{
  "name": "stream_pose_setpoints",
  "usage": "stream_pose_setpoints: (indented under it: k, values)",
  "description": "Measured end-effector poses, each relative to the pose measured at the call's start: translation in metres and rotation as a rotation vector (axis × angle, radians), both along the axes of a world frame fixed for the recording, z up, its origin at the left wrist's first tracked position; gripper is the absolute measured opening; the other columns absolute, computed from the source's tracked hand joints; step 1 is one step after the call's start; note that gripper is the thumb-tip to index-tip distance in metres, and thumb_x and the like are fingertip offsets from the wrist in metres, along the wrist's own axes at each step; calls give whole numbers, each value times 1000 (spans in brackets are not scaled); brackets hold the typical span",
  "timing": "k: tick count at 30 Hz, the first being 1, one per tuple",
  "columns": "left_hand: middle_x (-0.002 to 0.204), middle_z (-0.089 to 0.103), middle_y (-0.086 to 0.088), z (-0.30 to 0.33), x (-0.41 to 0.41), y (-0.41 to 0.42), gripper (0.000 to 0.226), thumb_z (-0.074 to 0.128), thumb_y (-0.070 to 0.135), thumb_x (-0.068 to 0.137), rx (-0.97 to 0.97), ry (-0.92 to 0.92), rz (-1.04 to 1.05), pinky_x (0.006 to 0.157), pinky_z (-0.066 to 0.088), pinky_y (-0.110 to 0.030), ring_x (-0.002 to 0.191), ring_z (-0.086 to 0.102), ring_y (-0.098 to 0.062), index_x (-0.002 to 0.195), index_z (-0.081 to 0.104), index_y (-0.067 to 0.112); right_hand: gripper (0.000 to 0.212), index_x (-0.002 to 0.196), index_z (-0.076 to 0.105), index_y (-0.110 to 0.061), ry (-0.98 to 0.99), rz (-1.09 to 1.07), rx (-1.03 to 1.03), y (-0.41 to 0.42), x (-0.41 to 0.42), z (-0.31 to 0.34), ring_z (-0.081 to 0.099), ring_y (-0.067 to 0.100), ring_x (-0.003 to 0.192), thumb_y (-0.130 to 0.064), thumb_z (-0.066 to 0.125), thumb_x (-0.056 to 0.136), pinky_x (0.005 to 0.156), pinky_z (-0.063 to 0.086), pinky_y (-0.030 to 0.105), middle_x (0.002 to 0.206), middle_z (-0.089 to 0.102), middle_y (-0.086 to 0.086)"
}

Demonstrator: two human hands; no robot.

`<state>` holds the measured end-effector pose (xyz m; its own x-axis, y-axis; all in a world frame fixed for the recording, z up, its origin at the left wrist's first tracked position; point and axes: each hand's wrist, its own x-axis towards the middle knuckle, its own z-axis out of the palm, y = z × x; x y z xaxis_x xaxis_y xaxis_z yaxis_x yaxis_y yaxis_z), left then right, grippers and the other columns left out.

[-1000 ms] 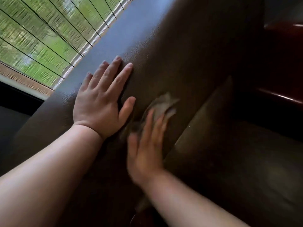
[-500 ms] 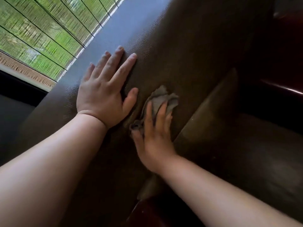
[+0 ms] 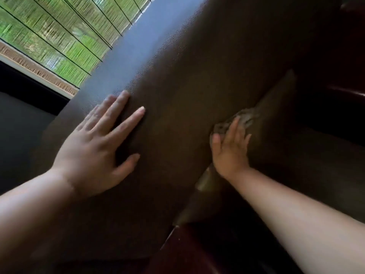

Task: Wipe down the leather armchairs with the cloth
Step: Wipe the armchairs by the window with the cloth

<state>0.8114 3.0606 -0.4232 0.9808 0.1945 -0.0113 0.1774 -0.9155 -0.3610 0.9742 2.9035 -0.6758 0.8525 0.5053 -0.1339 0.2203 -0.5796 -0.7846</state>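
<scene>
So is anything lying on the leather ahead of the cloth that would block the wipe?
Nothing visible does. The right hand presses the cloth flat on the armchair back, whose leather beyond it looks bare. The left hand rests flat well to the side.

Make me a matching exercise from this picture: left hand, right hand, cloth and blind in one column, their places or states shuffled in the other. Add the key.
1. left hand
2. right hand
3. cloth
4. blind

A. pinned under fingers, by the seat crease
B. top left, green behind it
C. flat on bare leather of the armchair
D. pressing on the cloth

Pairs: 1-C, 2-D, 3-A, 4-B
</scene>
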Motion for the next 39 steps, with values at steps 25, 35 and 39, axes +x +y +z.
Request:
stream_pose_setpoints:
  k: [25, 35, 39]
  values:
    - [174, 22, -13, -39, -44, 9, 79, 40, 63, 96, 231, -200, -48, 118, 29, -66, 155, 29, -43, 166, 27, 29, 89, 161, -20, -18, -92, 136, 341, 38, -130, 90, -20, 33, 158, -67, 7, 92, 128, -11, 48, 171, -19, 16]
    - [173, 26, -10, -45, -44, 14, 73, 38, 51, 100, 178, -295, -83, 120, 29, -61, 156, 31, -37, 166, 30, 20, 69, 164, -12, -24, -350, 308, 372, 39, -199, 76, -15, 33, 159, -55, 10, 107, 128, 4, 57, 173, -12, 18]
    - [171, 30, -9, -51, -44, 16, 64, 42, 41, 103, 184, -346, -115, 120, 31, -60, 155, 34, -35, 164, 36, 23, 71, 166, 3, -23, -379, 63, 425, 59, -106, 84, -3, 37, 160, -49, 28, 105, 127, 5, 60, 174, -2, 16]
